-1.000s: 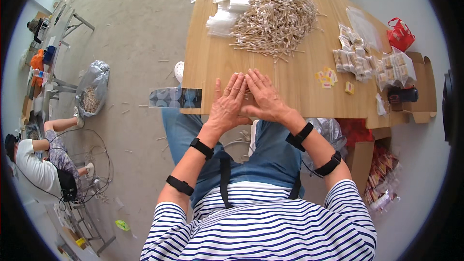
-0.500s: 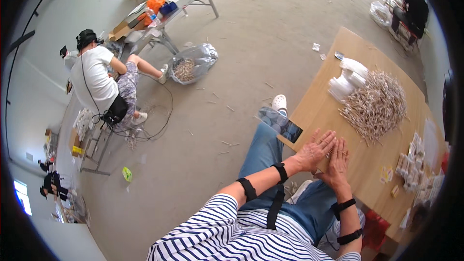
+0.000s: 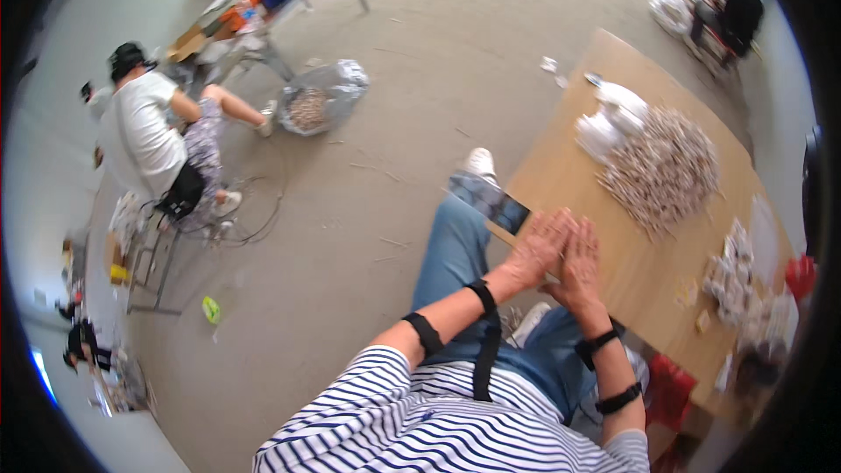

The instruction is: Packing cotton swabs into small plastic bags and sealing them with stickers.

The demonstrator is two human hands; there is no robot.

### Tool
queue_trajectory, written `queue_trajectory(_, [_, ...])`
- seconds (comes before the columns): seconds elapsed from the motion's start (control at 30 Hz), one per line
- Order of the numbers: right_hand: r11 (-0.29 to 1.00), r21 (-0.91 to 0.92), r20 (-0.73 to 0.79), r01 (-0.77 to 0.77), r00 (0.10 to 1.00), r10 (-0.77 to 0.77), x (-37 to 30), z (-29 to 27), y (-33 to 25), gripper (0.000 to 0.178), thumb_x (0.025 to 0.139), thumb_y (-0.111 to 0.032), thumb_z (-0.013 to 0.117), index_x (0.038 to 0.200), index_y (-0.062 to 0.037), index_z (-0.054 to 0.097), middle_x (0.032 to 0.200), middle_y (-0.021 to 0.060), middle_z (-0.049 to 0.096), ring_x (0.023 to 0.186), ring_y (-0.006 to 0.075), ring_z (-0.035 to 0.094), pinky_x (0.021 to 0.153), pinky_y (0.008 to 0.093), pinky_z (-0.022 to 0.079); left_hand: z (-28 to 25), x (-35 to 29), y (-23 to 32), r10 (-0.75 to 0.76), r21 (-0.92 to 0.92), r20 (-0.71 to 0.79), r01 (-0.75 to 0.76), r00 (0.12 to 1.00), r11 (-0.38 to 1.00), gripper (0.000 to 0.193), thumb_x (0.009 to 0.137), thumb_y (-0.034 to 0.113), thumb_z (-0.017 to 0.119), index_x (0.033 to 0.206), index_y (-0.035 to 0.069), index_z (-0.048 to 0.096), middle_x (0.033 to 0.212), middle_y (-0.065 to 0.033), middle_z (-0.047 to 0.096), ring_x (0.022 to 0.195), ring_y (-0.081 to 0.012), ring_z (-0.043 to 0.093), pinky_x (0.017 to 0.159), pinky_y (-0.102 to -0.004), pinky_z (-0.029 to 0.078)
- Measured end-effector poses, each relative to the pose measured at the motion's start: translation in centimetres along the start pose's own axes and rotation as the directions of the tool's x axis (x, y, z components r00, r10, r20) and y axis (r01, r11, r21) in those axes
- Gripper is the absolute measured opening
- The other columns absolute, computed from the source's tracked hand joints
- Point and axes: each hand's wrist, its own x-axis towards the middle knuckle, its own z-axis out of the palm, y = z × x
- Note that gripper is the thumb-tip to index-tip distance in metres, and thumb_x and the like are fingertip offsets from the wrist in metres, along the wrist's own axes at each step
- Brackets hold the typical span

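Note:
At the near corner of the wooden table [image 3: 648,285], my left hand [image 3: 538,250] and my right hand [image 3: 578,270] lean together with fingers stretched out flat and tips nearly meeting. Anything between or under the palms is hidden. Beyond them on the tabletop lies a large heap of thin short sticks [image 3: 663,171], which look like cotton swabs. White plastic bags [image 3: 613,118] rest against the heap's far left side. Left of my left hand, a dark, glossy flat panel [image 3: 508,212] sits at the table's edge.
White bundles or packets [image 3: 729,276] crowd the table's right side, with a small yellow box [image 3: 703,322] nearby. A red bag [image 3: 670,385] is below the edge. On the floor at left are a clear bag of sticks [image 3: 308,109] and a seated person [image 3: 149,131]; another sits far right.
The whole view has shifted, so most things appear further left and slightly higher. My hands stay close together at the table corner, fingers still straight.

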Motion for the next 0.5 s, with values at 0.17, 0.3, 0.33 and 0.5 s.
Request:
queue_trajectory(0.17, [0.991,-0.008,-0.109,-0.132,0.986,0.13,-0.2,0.9,-0.5,0.134,0.052,-0.035,0.095,0.155,0.0066,0.02,0.164,0.0263,0.017,0.155,0.0399,0.01,0.126,0.0514,0.011,0.7,-0.5,-1.3,0.002,0.084,-0.112,0.008,0.994,0.996,0.096,0.072,0.018,0.076,0.155,-0.001,0.031,0.163,-0.0196,0.028,0.154,-0.0326,0.022,0.125,-0.0501,0.014])
queue_trajectory(0.3, [0.971,-0.026,-0.116,-0.237,0.966,0.232,0.3,0.9,-2.2,0.133,0.054,-0.038,0.095,0.155,0.0078,0.021,0.164,0.026,0.016,0.156,0.0393,0.01,0.125,0.053,0.012,0.3,-0.6,-1.3,0.001,0.074,-0.122,0.008,0.993,0.997,0.094,0.075,0.018,0.073,0.156,-0.001,0.029,0.164,-0.0179,0.026,0.155,-0.0313,0.021,0.125,-0.0503,0.014])
queue_trajectory(0.33, [0.966,-0.031,-0.122,-0.255,0.961,0.25,0.5,0.9,-2.6,0.132,0.055,-0.038,0.095,0.155,0.0077,0.021,0.164,0.0258,0.016,0.156,0.0391,0.009,0.125,0.0534,0.013,0.4,-0.6,-1.3,-0.014,0.051,-0.164,0.022,0.986,0.998,0.093,0.077,0.019,0.072,0.156,-0.001,0.028,0.164,-0.0173,0.026,0.155,-0.0307,0.02,0.125,-0.0505,0.014])
queue_trajectory(0.5, [0.965,-0.009,-0.049,-0.261,0.964,0.26,0.0,0.2,-2.0,0.128,0.059,-0.038,0.093,0.155,0.0075,0.02,0.164,0.0254,0.016,0.155,0.0392,0.009,0.125,0.0545,0.013,1.0,-0.3,-1.0,0.005,0.148,-0.148,0.017,0.989,0.989,0.105,0.069,0.022,0.079,0.157,0.0,0.026,0.165,-0.0164,0.025,0.155,-0.0301,0.019,0.125,-0.0507,0.015])
